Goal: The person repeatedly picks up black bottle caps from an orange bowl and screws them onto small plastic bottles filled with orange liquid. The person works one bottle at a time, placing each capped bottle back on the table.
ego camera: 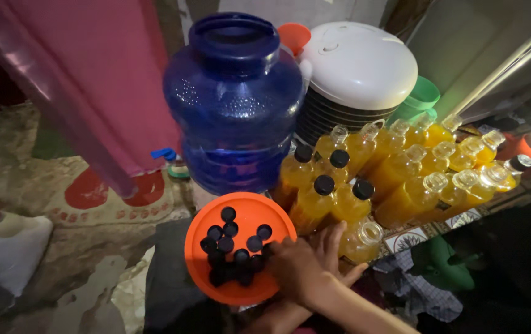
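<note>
Down on the orange lid [247,213], serving as a tray, a heap of small black caps [234,247], loose and piled toward the near edge. Right hand [305,266] pressed in at that edge, fingers curled among the nearest caps; whether one is pinched between them, impossible to tell from here, knuckles hiding the tips. Left hand barely in view below, state unclear. Just beside, a cluster of plastic bottles [401,179] full of orange liquid, four already capped in black, the rest open-mouthed, one uncapped bottle [364,238] touching the hand's far side. Caps likely light, rigid, smooth, prone to skitter: best pinched by the ribbed rim between thumb and forefinger. Bottles probably heavy when full, thin-walled, squeezable, spill-prone while open: best held at the neck. Behind, a big blue water jug [234,105] and a white-lidded container [355,68].
</note>
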